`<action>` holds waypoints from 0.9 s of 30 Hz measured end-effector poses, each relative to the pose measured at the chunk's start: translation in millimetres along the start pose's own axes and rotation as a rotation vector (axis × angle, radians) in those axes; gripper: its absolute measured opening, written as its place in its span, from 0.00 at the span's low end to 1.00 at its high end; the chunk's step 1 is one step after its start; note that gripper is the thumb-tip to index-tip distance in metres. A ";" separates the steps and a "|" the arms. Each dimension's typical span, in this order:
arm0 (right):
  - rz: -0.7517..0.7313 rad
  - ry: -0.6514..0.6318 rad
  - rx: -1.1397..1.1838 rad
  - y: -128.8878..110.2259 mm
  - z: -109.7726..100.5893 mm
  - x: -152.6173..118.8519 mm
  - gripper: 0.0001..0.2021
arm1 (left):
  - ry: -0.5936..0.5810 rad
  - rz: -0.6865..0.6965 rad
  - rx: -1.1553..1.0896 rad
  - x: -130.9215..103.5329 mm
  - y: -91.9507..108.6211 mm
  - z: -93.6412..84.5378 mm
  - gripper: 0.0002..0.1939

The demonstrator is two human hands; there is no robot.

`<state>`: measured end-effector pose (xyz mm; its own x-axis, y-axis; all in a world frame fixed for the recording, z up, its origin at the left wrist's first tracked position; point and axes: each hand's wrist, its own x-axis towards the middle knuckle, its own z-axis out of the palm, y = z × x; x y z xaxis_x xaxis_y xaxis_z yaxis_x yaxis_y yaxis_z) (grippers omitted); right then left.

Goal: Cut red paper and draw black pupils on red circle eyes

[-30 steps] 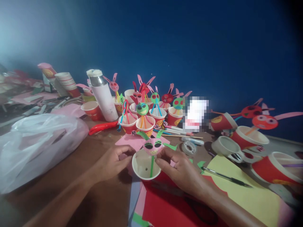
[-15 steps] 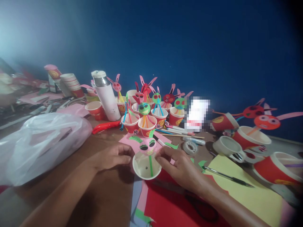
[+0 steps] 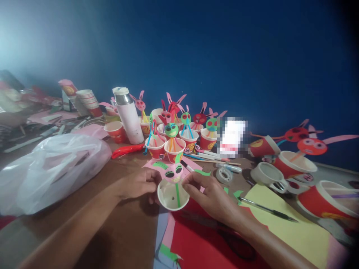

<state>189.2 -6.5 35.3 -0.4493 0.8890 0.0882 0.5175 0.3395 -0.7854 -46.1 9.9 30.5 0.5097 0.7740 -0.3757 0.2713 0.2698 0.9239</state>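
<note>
Between my two hands a white-lined paper cup [image 3: 165, 190] is tilted so that its inside faces me, with a small dark spot at the bottom. A green straw [image 3: 177, 196] rises inside it to a pink paper face [image 3: 176, 178] with dark oval eyes and green lashes. My left hand [image 3: 138, 183] has its fingers curled against the cup's left side. On the right, my right hand [image 3: 206, 190] pinches near the rim beside the face. The cup's outer wall and the fingertips behind it are hidden.
Finished cups with paper animal heads [image 3: 171, 130] stand behind. A white flask [image 3: 129, 121], plastic bag [image 3: 61, 168] and red-handled tool [image 3: 127, 150] are left. Right are tape [image 3: 224, 174], a mug [image 3: 266, 177], pen [image 3: 269, 209] and yellow paper [image 3: 303, 233]. Scissors [image 3: 238, 243] lie on red paper [image 3: 193, 243].
The camera view has shifted slightly. Both hands stay at the cup with almost the same hold, and the face and straw keep about the same place in it.
</note>
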 end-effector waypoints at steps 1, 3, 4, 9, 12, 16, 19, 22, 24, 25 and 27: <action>-0.004 0.003 -0.003 0.6 0.4 0.2 0.08 | 0.007 -0.008 0.028 0.3 1.9 1.8 0.06; -0.014 0.010 -0.010 1.5 1.1 0.3 0.08 | 0.042 -0.015 0.083 0.3 6.1 5.5 0.06; -0.017 0.014 -0.012 1.9 1.4 0.1 0.08 | 0.072 -0.013 0.092 0.0 8.0 7.2 0.06; -0.020 0.025 -0.021 2.7 2.0 -0.5 0.07 | 0.199 -0.009 0.036 -1.4 11.5 11.6 0.03; -0.022 0.019 -0.005 2.5 2.0 -0.3 0.07 | 0.195 -0.031 -0.001 -1.0 9.4 11.0 0.01; -0.018 0.017 0.005 3.2 2.9 0.7 0.06 | 0.173 -0.064 -0.051 0.0 6.8 10.0 0.04; -0.020 0.019 0.005 3.8 3.5 1.5 0.06 | 0.160 -0.077 -0.085 0.4 6.5 10.3 0.04; -0.016 0.023 -0.002 3.5 3.4 1.5 0.06 | 0.139 -0.081 -0.114 0.9 6.9 10.3 0.04; -0.016 0.027 -0.005 3.0 3.2 0.9 0.07 | 0.120 -0.075 -0.120 1.5 7.3 9.8 0.03; -0.018 0.030 -0.008 2.8 3.0 0.6 0.07 | 0.114 -0.067 -0.118 1.7 7.7 9.6 0.03; -0.028 0.026 -0.012 2.6 2.7 -0.1 0.07 | 0.103 -0.035 -0.104 1.7 9.5 9.4 0.03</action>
<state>188.6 -6.5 31.6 -0.4448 0.8866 0.1267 0.5135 0.3683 -0.7750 -35.0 8.4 37.9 0.4134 0.8163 -0.4034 0.1986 0.3515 0.9149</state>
